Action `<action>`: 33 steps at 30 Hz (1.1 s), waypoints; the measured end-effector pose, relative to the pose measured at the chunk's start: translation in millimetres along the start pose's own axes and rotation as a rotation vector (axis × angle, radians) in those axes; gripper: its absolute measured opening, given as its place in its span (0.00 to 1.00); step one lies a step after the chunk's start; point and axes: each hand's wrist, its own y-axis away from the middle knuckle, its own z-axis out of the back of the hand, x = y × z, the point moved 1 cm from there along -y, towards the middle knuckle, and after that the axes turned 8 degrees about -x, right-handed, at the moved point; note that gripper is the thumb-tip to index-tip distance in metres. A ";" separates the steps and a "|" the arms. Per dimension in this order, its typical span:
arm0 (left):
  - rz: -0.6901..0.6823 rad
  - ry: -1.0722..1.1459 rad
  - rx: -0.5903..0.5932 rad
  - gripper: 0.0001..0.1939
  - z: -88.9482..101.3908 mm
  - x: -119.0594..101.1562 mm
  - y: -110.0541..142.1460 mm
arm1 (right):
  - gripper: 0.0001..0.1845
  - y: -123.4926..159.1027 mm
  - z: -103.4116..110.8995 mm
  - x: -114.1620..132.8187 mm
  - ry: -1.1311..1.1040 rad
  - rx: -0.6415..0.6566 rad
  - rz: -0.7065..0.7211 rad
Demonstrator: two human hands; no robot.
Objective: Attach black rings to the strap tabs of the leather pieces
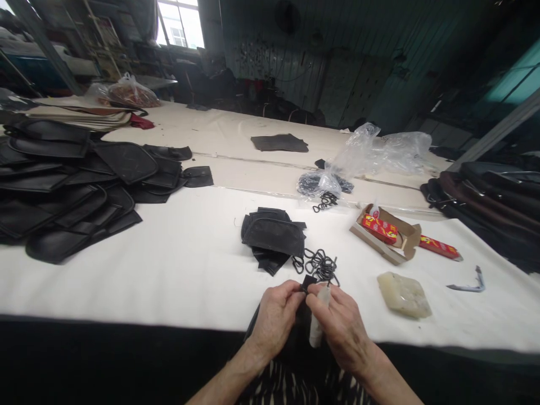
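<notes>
My left hand [275, 318] is closed, its thumb and forefinger pinching a small black leather strap end [309, 280] at the table's front edge. Beside it, my right hand [345, 322] is closed too, its fingertips meeting the same piece. A whitish, tube-shaped object [316, 331] with a thin dark tip is held in the right hand; its kind is not clear. More black material hangs below, partly hidden by the hands. Just beyond lie a heap of black metal hooks [322, 265] and a small stack of black leather pieces [273, 235].
A large pile of black leather flaps [80, 185] covers the left. At right are an open cardboard box [382, 247] with red packets, a yellowish block [404, 295] and a bent blade-like tool [470, 287]. Clear plastic bags [379, 149] and stacked dark bags [493, 197] stand farther back.
</notes>
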 end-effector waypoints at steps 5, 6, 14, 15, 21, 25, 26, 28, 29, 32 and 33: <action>0.040 0.077 0.053 0.16 2.1 2.6 -1.6 | 0.09 15.1 -5.7 7.5 -0.052 -0.023 -0.114; 0.061 0.086 0.067 0.15 2.2 2.4 -1.8 | 0.09 18.0 -7.0 8.5 -0.059 -0.036 -0.143; 0.084 0.095 0.070 0.10 0.0 -0.6 -0.1 | 0.08 30.8 -14.8 12.5 -0.084 -0.168 -0.615; 0.077 0.085 0.068 0.10 0.0 -0.2 0.1 | 0.08 30.5 -15.9 12.9 -0.152 -0.165 -0.715; 0.021 0.033 0.047 0.09 1.2 -0.5 1.5 | 0.06 22.4 -20.5 13.2 -0.524 -0.144 -1.090; 0.023 0.050 0.029 0.09 -1.0 0.2 2.3 | 0.06 17.9 -20.2 15.1 -0.537 -0.112 -1.083; 0.036 0.062 0.020 0.09 -1.6 0.5 2.5 | 0.06 17.4 -20.0 15.8 -0.543 -0.102 -1.081; 0.064 0.079 -0.002 0.08 -1.8 -0.6 3.3 | 0.06 16.4 -19.3 16.2 -0.548 -0.090 -1.079; 0.072 0.086 -0.014 0.07 -0.9 -2.3 4.2 | 0.06 15.6 -18.5 15.5 -0.546 -0.092 -1.079; 0.034 0.070 -0.111 0.06 7.5 -12.1 10.1 | 0.07 10.8 -12.5 8.7 -0.532 -0.113 -1.082; 0.015 0.057 -0.160 0.06 11.9 -15.9 12.9 | 0.07 8.3 -9.1 5.1 -0.527 -0.123 -1.084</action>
